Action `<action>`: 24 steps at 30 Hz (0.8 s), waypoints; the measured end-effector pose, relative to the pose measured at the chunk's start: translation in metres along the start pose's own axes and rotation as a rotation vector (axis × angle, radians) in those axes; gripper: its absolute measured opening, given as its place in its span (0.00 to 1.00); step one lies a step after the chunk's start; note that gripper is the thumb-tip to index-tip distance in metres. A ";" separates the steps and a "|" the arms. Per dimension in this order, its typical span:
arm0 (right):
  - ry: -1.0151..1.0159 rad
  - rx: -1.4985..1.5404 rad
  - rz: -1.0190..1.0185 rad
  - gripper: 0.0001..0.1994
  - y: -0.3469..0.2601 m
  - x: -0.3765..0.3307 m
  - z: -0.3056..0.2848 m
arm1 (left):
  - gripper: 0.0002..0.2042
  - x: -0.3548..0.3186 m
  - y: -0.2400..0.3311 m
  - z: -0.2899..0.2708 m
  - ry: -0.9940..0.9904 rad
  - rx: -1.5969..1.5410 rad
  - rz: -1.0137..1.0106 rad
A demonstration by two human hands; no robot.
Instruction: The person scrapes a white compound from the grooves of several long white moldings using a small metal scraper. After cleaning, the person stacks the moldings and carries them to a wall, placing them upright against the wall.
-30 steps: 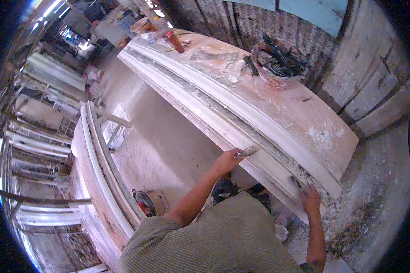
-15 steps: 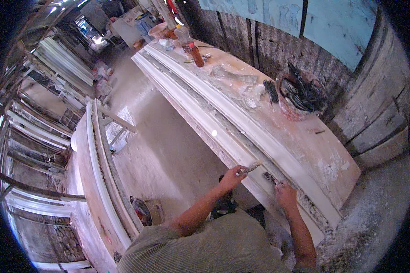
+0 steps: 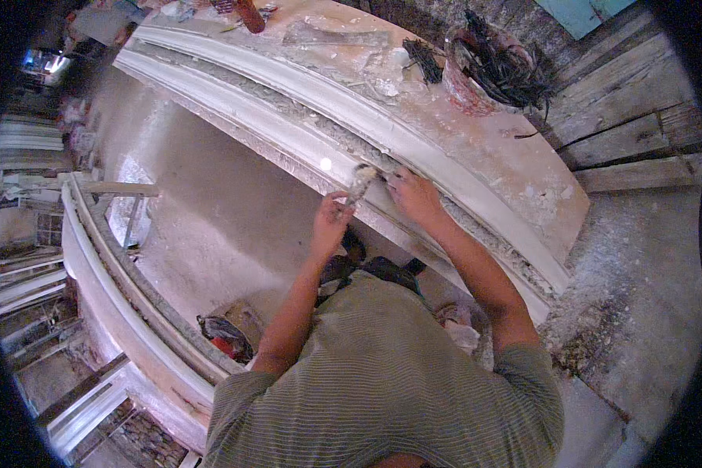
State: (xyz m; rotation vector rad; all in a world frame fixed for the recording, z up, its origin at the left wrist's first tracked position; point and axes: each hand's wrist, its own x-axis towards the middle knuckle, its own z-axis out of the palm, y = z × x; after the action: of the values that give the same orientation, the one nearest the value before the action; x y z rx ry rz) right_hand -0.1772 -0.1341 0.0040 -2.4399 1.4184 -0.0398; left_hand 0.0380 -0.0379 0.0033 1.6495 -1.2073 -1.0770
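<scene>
My left hand (image 3: 333, 218) is closed on a short tool with a pale, plaster-crusted end (image 3: 360, 182); its exact kind is unclear. It is held over the near long white moulding (image 3: 265, 127). My right hand (image 3: 416, 196) grips a small dark tool (image 3: 381, 175), mostly hidden by the fingers, and its tip points toward the pale tool. Behind the hands, a second white moulding (image 3: 437, 162) runs parallel to the first. A rough, debris-filled groove (image 3: 326, 125) separates the two.
On the pinkish table (image 3: 522, 168) sit a basin of dark strips (image 3: 495, 70), a flat plaster-crusted piece (image 3: 331, 37) and a reddish-brown bottle (image 3: 249, 15). Another bench with long mouldings (image 3: 117, 288) stands at left. A dark container (image 3: 228, 335) is on the floor.
My view has tilted down and turned. Both hands have come closer together, the pale tool now pointing up near the dark one. Both tools are still held.
</scene>
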 end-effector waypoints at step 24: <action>-0.084 -0.088 -0.385 0.10 -0.001 0.086 -0.012 | 0.15 0.021 -0.015 -0.097 0.160 -0.044 -0.015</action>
State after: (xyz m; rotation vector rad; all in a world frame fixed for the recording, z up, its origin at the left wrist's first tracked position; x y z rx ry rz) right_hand -0.1351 -0.2102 0.0041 -2.7168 0.9168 0.0385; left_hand 0.1373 -0.0437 0.0153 1.6787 -1.0622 -0.9547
